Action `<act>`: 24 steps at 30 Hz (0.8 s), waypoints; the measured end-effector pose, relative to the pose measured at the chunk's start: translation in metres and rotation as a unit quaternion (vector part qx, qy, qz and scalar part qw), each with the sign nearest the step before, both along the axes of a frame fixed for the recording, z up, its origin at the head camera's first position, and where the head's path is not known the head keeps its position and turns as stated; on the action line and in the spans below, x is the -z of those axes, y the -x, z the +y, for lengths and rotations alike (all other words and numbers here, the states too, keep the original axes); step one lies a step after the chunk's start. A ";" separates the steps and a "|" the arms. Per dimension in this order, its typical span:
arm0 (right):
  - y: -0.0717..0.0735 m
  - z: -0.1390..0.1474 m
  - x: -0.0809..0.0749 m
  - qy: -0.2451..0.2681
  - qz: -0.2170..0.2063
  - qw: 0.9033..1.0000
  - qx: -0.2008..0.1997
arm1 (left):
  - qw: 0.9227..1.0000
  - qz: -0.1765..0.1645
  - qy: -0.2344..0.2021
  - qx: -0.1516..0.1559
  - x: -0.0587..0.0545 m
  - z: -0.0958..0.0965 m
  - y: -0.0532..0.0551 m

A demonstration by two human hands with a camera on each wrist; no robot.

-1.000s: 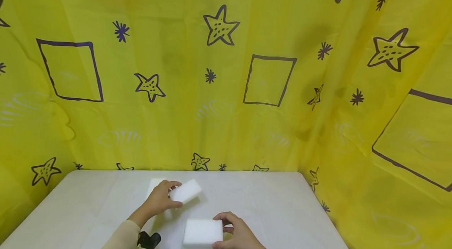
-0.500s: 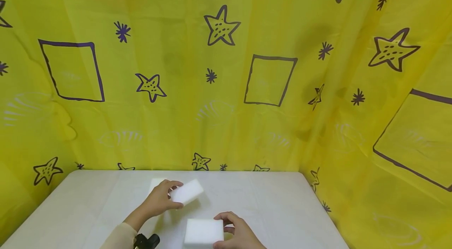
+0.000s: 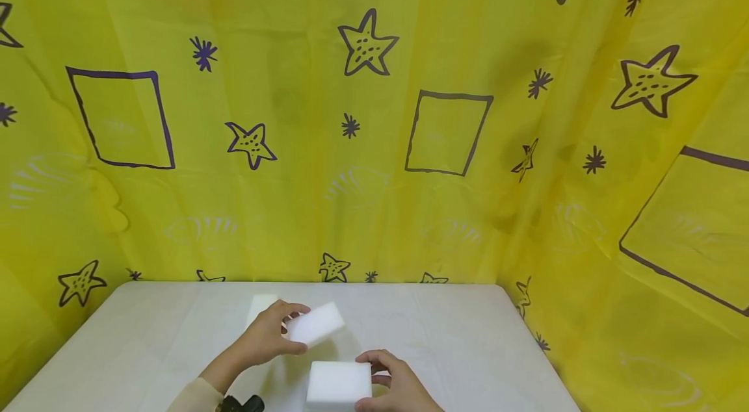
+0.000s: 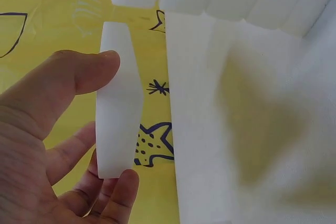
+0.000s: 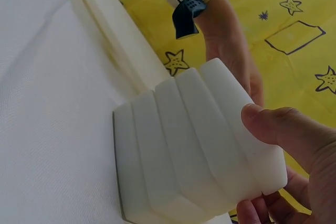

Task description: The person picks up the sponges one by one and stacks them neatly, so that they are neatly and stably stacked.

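Note:
A white sponge block (image 3: 318, 324) is in my left hand (image 3: 266, 336), pinched between thumb and fingers and tilted above the table. In the left wrist view the sponge (image 4: 118, 100) shows edge-on, with the thumb on one broad face. My right hand (image 3: 398, 386) grips the top sponge (image 5: 241, 124) of a stack at its edge. Several like sponges (image 5: 168, 156) lie stacked beneath that one in the right wrist view; from the head only the stack's top (image 3: 339, 383) and front show. The held sponge hangs just behind and left of the stack, apart from it.
Behind the left hand another white block (image 3: 263, 303) lies on the white table (image 3: 456, 327), partly hidden. Yellow patterned curtains (image 3: 292, 204) hang at the table's back and sides. A black device (image 3: 242, 404) sits at the left wrist.
My left hand has drifted slightly right and nearer the stack with its sponge, uncovering more of the block behind. The right hand keeps its grip on the stack.

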State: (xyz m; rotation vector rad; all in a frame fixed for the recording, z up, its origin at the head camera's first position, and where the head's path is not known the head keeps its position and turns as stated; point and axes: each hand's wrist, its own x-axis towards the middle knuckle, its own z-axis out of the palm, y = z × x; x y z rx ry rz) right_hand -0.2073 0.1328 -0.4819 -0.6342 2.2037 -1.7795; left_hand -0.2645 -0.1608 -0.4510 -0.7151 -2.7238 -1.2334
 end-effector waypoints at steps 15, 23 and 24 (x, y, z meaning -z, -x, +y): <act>0.001 0.001 -0.001 0.018 -0.010 1.000 -0.010 | 0.999 -0.011 0.004 0.031 -0.012 0.003 -0.013; 0.002 0.002 -0.001 0.014 -0.004 1.000 -0.016 | 0.999 -0.018 -0.002 0.049 -0.019 0.003 -0.023; 0.002 0.003 -0.001 0.014 -0.005 1.000 -0.016 | 0.999 -0.020 -0.002 0.049 -0.019 0.002 -0.023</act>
